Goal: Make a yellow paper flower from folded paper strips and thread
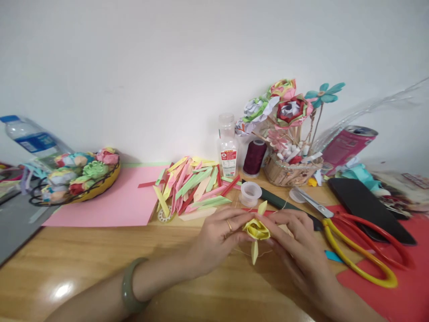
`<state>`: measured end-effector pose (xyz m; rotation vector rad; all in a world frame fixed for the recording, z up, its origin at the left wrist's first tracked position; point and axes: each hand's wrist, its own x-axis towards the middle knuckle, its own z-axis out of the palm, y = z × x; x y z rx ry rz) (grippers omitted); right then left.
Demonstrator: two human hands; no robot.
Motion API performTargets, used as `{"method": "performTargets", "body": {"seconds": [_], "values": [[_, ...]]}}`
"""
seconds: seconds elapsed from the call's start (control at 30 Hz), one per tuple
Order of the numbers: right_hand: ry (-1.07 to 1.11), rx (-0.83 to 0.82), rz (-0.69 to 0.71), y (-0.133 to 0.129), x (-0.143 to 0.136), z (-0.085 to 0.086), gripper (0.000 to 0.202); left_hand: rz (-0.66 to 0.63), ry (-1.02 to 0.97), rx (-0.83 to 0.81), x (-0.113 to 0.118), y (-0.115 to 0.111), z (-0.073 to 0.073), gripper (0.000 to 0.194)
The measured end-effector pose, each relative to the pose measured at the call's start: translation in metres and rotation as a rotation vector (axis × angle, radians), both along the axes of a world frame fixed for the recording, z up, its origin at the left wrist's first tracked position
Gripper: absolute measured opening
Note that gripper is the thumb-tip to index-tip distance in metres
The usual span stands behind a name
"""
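Note:
Between my two hands is a yellow folded paper flower (pixel 257 229), with a pale yellow strip sticking out above it and another below. My left hand (pixel 223 235) pinches its left side, a ring on one finger. On the opposite side the fingers of my right hand (pixel 298 243) press against the petals. A thin thread loops on the table beneath the flower. Just behind my hands lies a heap of folded paper strips (pixel 197 183) in pink, green, yellow and red. A small white tape roll (pixel 251 193) sits near my fingertips.
Scissors (pixel 355 241) with red and yellow handles lie at right, by a black phone (pixel 372 210) and red paper (pixel 398 290). Behind stand a glass bottle (pixel 229 152), a purple thread spool (pixel 254 157) and a basket (pixel 291 172) of paper flowers. Pink paper (pixel 134 205) lies left.

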<state>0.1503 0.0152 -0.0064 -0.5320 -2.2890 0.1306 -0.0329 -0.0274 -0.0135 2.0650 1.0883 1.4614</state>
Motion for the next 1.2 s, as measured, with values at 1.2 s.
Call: {"method": "performTargets", "body": {"seconds": [1.2], "values": [[0.042, -0.092, 0.186, -0.0006, 0.0033, 0.0057, 0.025, 0.005, 0.215, 0.216, -0.0015, 0.0034, 0.0005, 0.024]]}}
